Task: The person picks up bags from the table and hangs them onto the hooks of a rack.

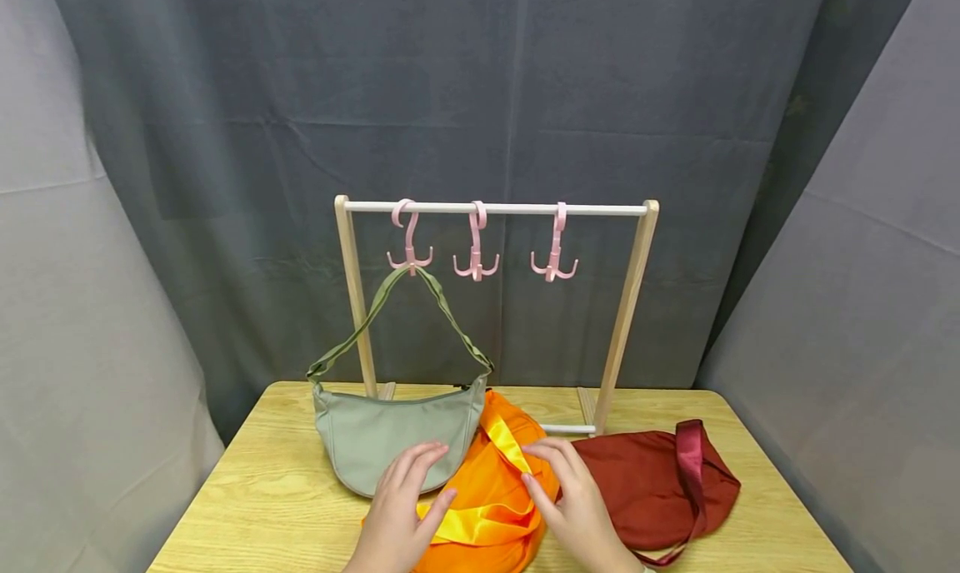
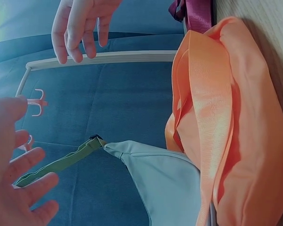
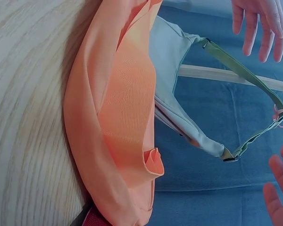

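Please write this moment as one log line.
left hand: open; right hand: open; orange bag, red bag: on table; green bag: strap on pink hook

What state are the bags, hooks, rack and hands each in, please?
Green bag: hanging by its strap
Orange bag: resting on the table
Dark red bag: lying on the table
Left hook: carrying the green bag
Middle hook: bare
Right hook: bare
Rack: upright
Left hand: holding nothing
Right hand: holding nothing
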### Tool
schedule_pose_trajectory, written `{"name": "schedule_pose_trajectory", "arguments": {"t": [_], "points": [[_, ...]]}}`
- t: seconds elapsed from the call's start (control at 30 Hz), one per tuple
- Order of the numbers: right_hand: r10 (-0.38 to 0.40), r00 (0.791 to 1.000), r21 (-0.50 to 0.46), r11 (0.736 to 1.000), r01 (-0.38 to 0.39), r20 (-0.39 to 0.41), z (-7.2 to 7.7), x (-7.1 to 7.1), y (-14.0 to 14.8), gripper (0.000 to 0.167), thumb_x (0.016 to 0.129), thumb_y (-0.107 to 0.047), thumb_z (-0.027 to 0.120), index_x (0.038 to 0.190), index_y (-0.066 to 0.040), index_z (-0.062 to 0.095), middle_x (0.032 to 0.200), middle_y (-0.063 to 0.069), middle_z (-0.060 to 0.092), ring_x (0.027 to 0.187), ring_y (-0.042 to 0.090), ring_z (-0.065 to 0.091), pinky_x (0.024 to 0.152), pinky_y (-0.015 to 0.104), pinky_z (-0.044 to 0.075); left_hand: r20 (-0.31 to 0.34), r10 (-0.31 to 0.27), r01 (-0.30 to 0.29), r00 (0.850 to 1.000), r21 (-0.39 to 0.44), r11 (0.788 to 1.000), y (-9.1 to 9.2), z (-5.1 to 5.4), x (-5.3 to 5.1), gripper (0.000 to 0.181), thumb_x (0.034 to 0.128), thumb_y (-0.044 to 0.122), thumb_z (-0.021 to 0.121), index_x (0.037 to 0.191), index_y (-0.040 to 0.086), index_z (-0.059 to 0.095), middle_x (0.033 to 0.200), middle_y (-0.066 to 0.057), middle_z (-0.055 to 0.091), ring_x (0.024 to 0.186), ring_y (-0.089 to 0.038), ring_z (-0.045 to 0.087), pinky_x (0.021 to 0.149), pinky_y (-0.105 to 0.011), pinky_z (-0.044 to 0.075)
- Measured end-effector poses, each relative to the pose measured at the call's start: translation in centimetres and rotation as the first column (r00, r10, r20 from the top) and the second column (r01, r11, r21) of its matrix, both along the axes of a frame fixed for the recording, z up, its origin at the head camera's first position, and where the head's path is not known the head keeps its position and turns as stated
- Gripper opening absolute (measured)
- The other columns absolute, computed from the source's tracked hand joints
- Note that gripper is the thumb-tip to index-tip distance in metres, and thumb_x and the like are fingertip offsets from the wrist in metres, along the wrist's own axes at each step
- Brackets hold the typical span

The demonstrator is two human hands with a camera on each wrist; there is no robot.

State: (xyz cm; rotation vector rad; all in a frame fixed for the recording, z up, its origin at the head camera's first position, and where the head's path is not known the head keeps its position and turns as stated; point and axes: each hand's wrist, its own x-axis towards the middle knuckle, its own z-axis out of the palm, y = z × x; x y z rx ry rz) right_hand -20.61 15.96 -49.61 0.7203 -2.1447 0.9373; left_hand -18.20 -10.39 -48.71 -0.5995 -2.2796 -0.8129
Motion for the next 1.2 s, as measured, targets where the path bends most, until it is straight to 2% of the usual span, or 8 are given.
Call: {"name": "schedule_pose_trajectory", "arguments": {"t": [0.3,0.67,0.93,1.07,1.2], "points": [[0.004,1.0,-0.001,1.0,-0.004,0.014,-0.4,0.1,0.0,0.045,0.085,-0.004,0.081,0.124,-0.019,0.066,0.119,-0.001,0.061,0.107,0.016,0.062,0.103,0.007,0.038,-0.001,-0.002,0.002,1.0,-0.01,1.0,-0.1,-0.2,0.2,0.054,0.0876,0.023,0.082,0.137,0.02,0.061,0.135,0.003,0.061,0.124,-0.017,0.059,0.097,-0.048,0.052],[0.016,1.0,0.018,1.0,-0.016,0.009,-0.7,0.2,0.1,0.045,0.086,-0.003,0.08,0.125,-0.02,0.066,0.119,-0.002,0.061,0.105,0.015,0.062,0.099,0.009,0.04,0.108,-0.016,0.022,0.994,-0.059,0.998,-0.1,-0.6,0.3,0.048,0.0891,0.028,0.081,0.133,0.021,0.063,0.135,0.006,0.061,0.125,-0.016,0.058,0.101,-0.046,0.051],[0.003,1.0,0.046,0.999,-0.004,0.025,-1.0,0.3,0.2,0.044,0.086,-0.005,0.081,0.125,-0.021,0.066,0.119,-0.002,0.061,0.103,0.015,0.062,0.094,0.01,0.043,0.101,-0.019,0.029,0.995,-0.095,0.995,0.1,-1.1,0.1,0.05,0.0857,0.026,0.084,0.131,0.021,0.063,0.133,0.007,0.061,0.123,-0.015,0.059,0.1,-0.044,0.052],[-0.007,1.0,0.067,0.998,0.005,0.019,-1.3,0.3,0.2,0.043,0.084,-0.006,0.083,0.123,-0.018,0.068,0.119,-0.004,0.061,0.103,0.014,0.061,0.093,0.014,0.045,0.13,-0.029,0.043,0.991,-0.104,0.994,0.2,-1.3,0.0,0.048,0.0872,0.029,0.083,0.131,0.021,0.063,0.132,0.007,0.061,0.121,-0.016,0.06,0.097,-0.046,0.052],[-0.02,1.0,0.111,0.994,0.019,0.005,-1.6,0.2,0.4,0.044,0.08,-0.008,0.086,0.119,-0.016,0.069,0.119,-0.007,0.062,0.104,0.012,0.06,0.092,0.026,0.049,0.204,-0.046,0.074,0.978,-0.133,0.988,0.3,-1.6,-0.1,0.047,0.0884,0.03,0.082,0.131,0.021,0.063,0.131,0.006,0.061,0.119,-0.02,0.061,0.096,-0.05,0.052]]}}
